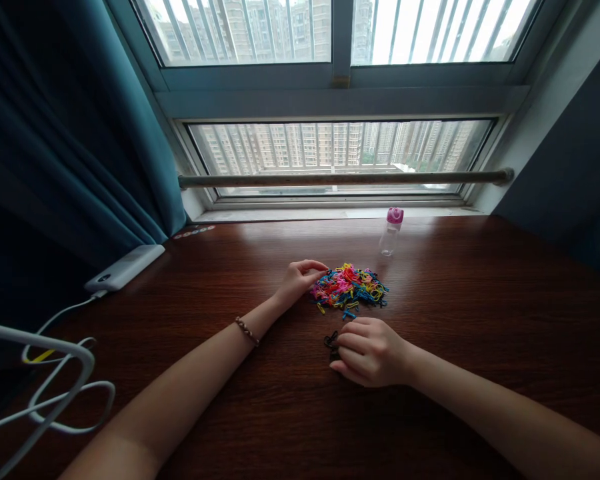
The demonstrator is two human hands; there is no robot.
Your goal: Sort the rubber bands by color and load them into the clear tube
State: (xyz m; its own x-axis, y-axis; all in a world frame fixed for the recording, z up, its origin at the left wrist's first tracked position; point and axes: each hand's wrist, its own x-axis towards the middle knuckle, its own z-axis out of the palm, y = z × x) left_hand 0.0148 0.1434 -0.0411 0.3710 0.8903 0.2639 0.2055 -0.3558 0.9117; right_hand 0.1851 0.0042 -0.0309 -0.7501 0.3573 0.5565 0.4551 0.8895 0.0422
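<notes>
A loose heap of small rubber bands (347, 287) in pink, red, yellow, blue and black lies on the dark wooden table. At the heap's upper left edge, my left hand (297, 279) pinches thumb and forefinger together on what looks like a dark rubber band. My right hand (373, 351) rests closer to me, its fingers curled down beside a small group of black rubber bands (331, 340). Part of that group is hidden by the fingers, and whatever they hold is too. A few stray bands, one of them blue (349, 314), lie between the heap and my right hand.
Behind the heap stands a clear bottle with a pink cap (395, 215). A white power bank (125, 268) with a cable lies at the left, near the blue curtain (80, 120). A thick white looped tube (83, 357) crosses the lower left. The window rail (345, 179) borders the far side.
</notes>
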